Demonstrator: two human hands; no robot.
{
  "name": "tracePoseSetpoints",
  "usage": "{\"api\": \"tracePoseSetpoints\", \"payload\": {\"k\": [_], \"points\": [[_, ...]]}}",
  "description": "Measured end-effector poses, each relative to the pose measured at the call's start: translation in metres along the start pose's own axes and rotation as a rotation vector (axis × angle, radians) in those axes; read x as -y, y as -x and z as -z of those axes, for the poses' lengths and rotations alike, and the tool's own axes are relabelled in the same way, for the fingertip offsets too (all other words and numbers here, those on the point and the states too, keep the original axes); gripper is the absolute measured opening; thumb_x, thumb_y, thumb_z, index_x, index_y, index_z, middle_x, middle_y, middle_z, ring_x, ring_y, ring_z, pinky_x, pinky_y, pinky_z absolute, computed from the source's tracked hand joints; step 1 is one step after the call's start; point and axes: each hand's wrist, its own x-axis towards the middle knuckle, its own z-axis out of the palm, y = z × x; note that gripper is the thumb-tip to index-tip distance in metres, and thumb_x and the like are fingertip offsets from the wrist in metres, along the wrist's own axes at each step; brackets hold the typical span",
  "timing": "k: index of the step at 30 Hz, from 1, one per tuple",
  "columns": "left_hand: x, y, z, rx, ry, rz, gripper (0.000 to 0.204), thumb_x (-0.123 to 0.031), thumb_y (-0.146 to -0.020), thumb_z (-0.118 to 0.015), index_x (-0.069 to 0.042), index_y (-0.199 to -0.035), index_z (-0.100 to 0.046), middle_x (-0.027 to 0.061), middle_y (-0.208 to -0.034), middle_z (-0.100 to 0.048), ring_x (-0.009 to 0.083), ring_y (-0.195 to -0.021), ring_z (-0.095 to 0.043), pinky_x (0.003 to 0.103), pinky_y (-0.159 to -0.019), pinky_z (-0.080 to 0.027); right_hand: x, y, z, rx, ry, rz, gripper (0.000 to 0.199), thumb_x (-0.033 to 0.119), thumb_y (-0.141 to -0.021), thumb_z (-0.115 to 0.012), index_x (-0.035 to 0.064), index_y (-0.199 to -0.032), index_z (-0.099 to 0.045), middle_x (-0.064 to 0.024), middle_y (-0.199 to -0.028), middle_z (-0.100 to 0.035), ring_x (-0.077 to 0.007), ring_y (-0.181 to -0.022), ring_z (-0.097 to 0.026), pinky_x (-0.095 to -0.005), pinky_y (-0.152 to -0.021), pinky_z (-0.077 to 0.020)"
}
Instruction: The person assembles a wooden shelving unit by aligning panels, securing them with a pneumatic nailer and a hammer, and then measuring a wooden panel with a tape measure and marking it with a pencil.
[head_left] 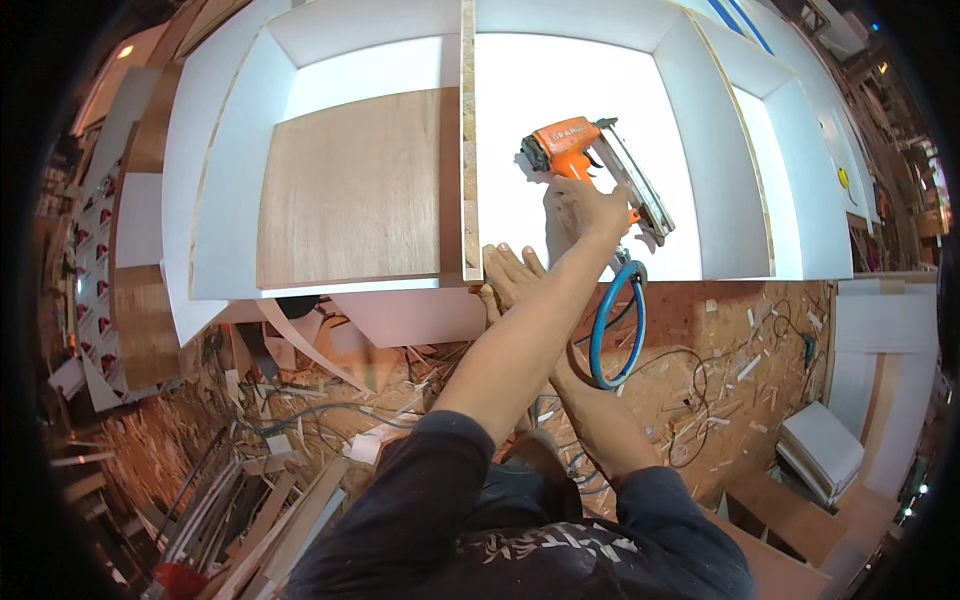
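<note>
My arms cross, with the left forearm over the right. My left hand [590,208] is closed round the handle of an orange pneumatic nail gun [562,136]; its fingers are partly hidden. The gun is over the white bottom of the right compartment, its silver magazine on the right. A blue air hose [597,345] loops down from its handle end. My right hand [515,275] rests at the compartment's front edge, beside the upright divider [469,160], its fingers stretched out and apart. Both compartments belong to a white-lined wooden cabinet carcass [700,130].
A brown plywood panel [360,190] lies in the left compartment. Wood scraps and shavings litter the floor [740,400], where a dark cable [700,390] curls. White boards [822,450] are stacked at the lower right; offcut strips [290,520] lie at the lower left.
</note>
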Motion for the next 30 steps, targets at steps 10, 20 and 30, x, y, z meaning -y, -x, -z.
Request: {"api": "tracePoseSetpoints", "payload": {"k": [10, 20, 30], "points": [[0.013, 0.027, 0.010, 0.077, 0.384, -0.209, 0.043, -0.006, -0.079, -0.069, 0.003, -0.117, -0.052, 0.0210, -0.105, -0.064, 0.0315, -0.094, -0.065, 0.043, -0.082, -0.053, 0.001, -0.007, 0.000, -0.027, -0.072, 0.017, 0.041, 0.020, -0.098, -0.057, -0.0004, -0.133, -0.062, -0.0205, -0.130, -0.067, -0.0366, -0.129, -0.059, -0.0535, -0.117, -0.0343], [0.038, 0.160, 0.194, 0.273, 0.721, -0.601, 0.045, -0.008, -0.077, -0.062, 0.002, -0.121, -0.058, 0.0107, -0.106, -0.063, 0.0180, -0.089, -0.063, 0.033, -0.078, -0.053, 0.005, 0.000, 0.001, -0.119, 0.055, 0.107, 0.011, 0.015, -0.093, -0.061, 0.0066, -0.096, -0.068, -0.0124, -0.098, -0.071, -0.0344, -0.092, -0.067, -0.0525, -0.106, -0.0433], [0.285, 0.193, 0.311, 0.125, 1.345, -0.090, 0.042, -0.036, -0.099, -0.066, -0.010, -0.131, -0.057, 0.0052, -0.108, -0.067, 0.0135, -0.063, -0.066, 0.033, -0.055, -0.058, 0.009, -0.007, -0.008, -0.218, 0.037, 0.184, 0.011, 0.011, -0.094, -0.057, 0.0095, -0.099, -0.067, -0.0082, -0.096, -0.069, -0.0315, -0.091, -0.066, -0.0493, -0.102, -0.0465]]}}
